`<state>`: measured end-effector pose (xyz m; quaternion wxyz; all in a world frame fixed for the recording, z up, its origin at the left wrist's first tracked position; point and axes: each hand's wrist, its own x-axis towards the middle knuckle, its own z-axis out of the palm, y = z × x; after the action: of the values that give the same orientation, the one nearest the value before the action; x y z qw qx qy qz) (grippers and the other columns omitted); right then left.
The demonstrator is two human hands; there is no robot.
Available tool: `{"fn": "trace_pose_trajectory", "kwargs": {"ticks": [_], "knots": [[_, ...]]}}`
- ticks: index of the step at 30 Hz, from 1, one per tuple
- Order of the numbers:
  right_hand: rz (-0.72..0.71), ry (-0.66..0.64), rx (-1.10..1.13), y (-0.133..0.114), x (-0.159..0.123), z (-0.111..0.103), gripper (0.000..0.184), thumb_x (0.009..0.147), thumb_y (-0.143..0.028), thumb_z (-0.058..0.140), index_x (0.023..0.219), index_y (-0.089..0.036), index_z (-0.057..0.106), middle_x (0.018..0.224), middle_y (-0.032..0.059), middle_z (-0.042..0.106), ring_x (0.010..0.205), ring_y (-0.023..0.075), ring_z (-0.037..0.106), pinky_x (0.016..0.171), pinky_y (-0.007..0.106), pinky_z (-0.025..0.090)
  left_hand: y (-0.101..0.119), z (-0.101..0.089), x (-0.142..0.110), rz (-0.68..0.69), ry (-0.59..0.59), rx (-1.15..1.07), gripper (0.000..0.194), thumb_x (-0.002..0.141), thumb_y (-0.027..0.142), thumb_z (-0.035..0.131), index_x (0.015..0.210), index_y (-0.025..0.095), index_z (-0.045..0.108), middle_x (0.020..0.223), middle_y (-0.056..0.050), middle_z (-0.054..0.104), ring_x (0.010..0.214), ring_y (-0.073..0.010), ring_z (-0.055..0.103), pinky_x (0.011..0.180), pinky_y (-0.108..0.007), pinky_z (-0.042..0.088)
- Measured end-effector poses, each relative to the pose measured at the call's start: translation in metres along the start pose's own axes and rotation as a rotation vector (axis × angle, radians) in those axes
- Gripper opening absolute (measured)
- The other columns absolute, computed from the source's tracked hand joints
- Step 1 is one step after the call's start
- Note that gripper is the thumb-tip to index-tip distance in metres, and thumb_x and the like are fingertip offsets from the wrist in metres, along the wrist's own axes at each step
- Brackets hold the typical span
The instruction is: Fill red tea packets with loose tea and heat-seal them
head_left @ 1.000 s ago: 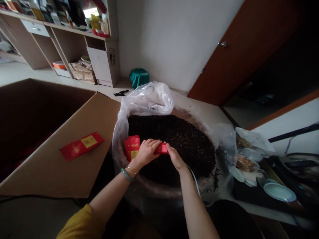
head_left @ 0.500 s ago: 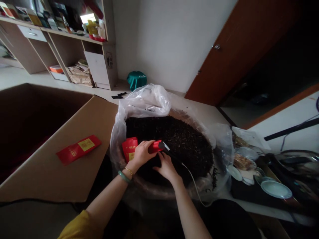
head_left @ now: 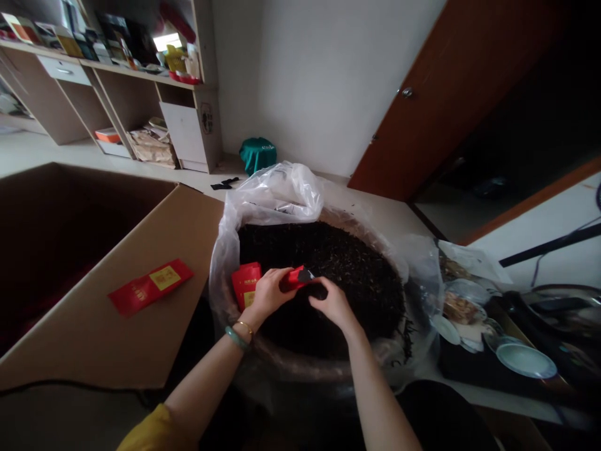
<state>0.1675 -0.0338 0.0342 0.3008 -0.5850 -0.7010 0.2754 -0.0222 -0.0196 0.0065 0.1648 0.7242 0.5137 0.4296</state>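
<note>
My left hand (head_left: 268, 294), wearing a green bangle and a gold bracelet, is closed around a red packet (head_left: 294, 279). The packet lies tilted, its dark end toward my right hand (head_left: 335, 305). The fingers of that hand are curled at this end, thumb below; what is between them is dark and I cannot make it out. Beneath both hands is a heap of dark, dry leaves, like loose tea (head_left: 347, 263), in a tub lined with a clear plastic bag (head_left: 223, 250). More red packets (head_left: 245, 282) with yellow labels rest on the leaves beside my left wrist.
On the left, a large cardboard box (head_left: 188, 219) has a red packet (head_left: 150, 287) on its flap. At right are dishes, including a pale bowl (head_left: 526, 360). A green cloth-covered bin (head_left: 258, 155) stands by the wall, near a desk (head_left: 141, 75).
My right hand has risen from the leaves and moved right, to the packet's end. My left hand keeps the packet. The white cord across the leaves is no longer visible.
</note>
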Motion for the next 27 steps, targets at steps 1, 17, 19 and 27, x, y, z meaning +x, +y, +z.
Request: {"fn": "trace_pose_trajectory", "kwargs": {"ticks": [1,17,19,27], "knots": [[-0.007,0.027,0.061,-0.004,0.001,-0.01,0.03,0.067,-0.021,0.062,0.097,-0.022,0.062,0.097,0.0028,0.066,0.094,0.022,0.061,0.089,0.036,0.045,0.0,0.0,0.0,-0.007,0.002,0.004,0.045,0.065,0.021,0.076,0.109,0.02,0.063,0.101,-0.005,0.07,0.092,-0.0211,0.064,0.083,-0.036,0.054],[-0.189,-0.009,-0.096,-0.06,0.022,-0.032,0.042,0.064,-0.01,0.067,0.104,-0.023,0.066,0.106,0.0049,0.058,0.1,0.0199,0.058,0.096,0.035,0.043,-0.003,0.001,0.0,-0.01,-0.013,0.012,0.047,0.064,0.02,0.075,0.109,0.02,0.063,0.1,-0.005,0.07,0.091,-0.0214,0.063,0.081,-0.034,0.053],[-0.196,0.038,-0.126,-0.058,0.023,-0.032,0.038,0.065,-0.009,0.065,0.101,-0.023,0.066,0.103,0.0043,0.059,0.095,0.0192,0.059,0.093,0.035,0.045,-0.004,0.002,0.0,-0.013,-0.012,0.022,0.047,0.063,0.02,0.076,0.108,0.02,0.063,0.1,-0.005,0.07,0.091,-0.0218,0.063,0.081,-0.034,0.053],[-0.18,-0.079,-0.363,-0.062,0.024,-0.028,0.024,0.069,-0.004,0.062,0.085,-0.02,0.069,0.093,0.0043,0.059,0.083,0.0171,0.061,0.083,0.031,0.048,-0.005,0.004,-0.001,0.043,-0.029,0.048,0.047,0.065,0.022,0.074,0.11,0.02,0.061,0.101,-0.005,0.07,0.092,-0.0216,0.063,0.082,-0.035,0.053]]}}
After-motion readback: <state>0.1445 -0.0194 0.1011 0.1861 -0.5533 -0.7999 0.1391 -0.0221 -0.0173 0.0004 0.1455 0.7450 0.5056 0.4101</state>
